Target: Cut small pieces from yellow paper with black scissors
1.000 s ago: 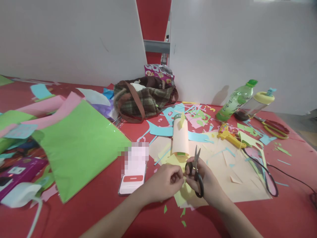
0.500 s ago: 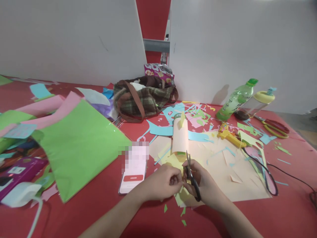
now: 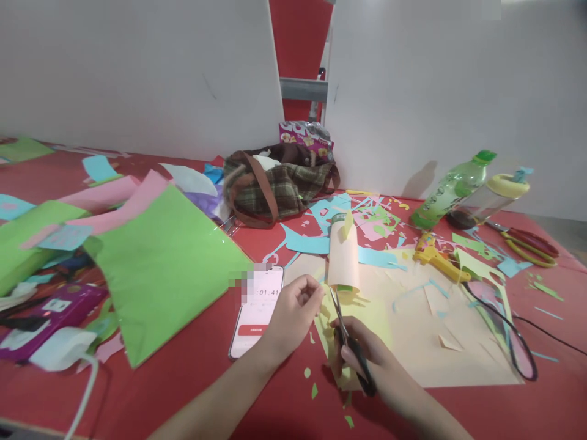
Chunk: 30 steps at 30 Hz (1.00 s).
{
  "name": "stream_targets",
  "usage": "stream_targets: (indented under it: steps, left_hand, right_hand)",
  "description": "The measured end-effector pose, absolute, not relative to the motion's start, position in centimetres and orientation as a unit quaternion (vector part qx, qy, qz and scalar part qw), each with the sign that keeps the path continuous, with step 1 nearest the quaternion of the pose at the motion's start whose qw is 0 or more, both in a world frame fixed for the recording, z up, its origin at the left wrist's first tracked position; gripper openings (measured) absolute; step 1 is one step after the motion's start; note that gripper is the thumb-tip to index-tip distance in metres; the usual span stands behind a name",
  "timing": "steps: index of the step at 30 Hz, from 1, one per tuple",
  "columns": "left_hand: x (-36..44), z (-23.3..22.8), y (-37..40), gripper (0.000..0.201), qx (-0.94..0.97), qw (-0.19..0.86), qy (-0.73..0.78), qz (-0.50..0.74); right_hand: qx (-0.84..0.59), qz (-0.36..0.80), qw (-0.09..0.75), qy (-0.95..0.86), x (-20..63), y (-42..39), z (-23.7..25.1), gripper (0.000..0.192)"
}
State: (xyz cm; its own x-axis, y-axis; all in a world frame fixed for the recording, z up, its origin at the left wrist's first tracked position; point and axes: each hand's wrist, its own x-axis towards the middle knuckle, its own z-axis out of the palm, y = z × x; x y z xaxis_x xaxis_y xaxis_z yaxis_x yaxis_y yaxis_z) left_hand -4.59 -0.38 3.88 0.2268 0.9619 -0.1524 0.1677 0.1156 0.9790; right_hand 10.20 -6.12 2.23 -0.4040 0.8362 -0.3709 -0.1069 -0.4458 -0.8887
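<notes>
My right hand (image 3: 380, 366) grips black scissors (image 3: 351, 342), their shut blades pointing up and left toward my left hand (image 3: 291, 315). The left hand's fingers are curled by the blade tips; whether they pinch a scrap I cannot tell. A cut yellow paper (image 3: 367, 315) lies under and between both hands on a beige sheet (image 3: 440, 330). A beige paper tube (image 3: 343, 260) stands just behind the scissors' tips. Small green scraps (image 3: 314, 390) dot the red table near my wrists.
A phone (image 3: 257, 311) lies left of my left hand, beside a big green sheet (image 3: 165, 263). Behind are a plaid bag (image 3: 279, 186), green bottle (image 3: 452, 189), yellow-lidded bottle (image 3: 490, 195), yellow glue gun (image 3: 435, 256) with black cable (image 3: 518, 342), red scissors (image 3: 527, 241). Purple box (image 3: 46, 311) at left.
My hands have come apart. The left hand lifted up and left, away from the yellow paper; the right hand drew the scissors down toward me. The view shifted left.
</notes>
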Motion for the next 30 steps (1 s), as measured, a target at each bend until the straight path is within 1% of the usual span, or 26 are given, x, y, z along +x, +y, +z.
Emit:
stream_targets:
  steps: [3,9,20,25,30]
  left_hand:
    - [-4.4,4.0,-0.7,0.018,0.562,0.556,0.503,0.348]
    - [-4.0,4.0,-0.9,0.016,0.567,0.564,0.504,0.324]
    - [-3.8,3.6,-1.4,0.018,0.606,0.517,0.503,0.335]
    - [-3.7,3.6,-1.5,0.018,0.591,0.525,0.51,0.34]
    - [-3.6,3.6,-1.7,0.018,0.577,0.539,0.512,0.338]
  right_hand:
    - [-0.437,0.721,0.34,-0.417,9.9,-6.2,2.2,0.024]
    - [-0.441,0.703,0.341,-0.442,10.0,-6.2,2.8,0.026]
    - [-0.447,0.704,0.339,-0.435,9.9,-6.1,2.8,0.027]
    - [-0.451,0.713,0.333,-0.422,9.9,-6.0,3.1,0.028]
    - [-0.438,0.712,0.34,-0.43,10.0,-6.2,2.4,0.031]
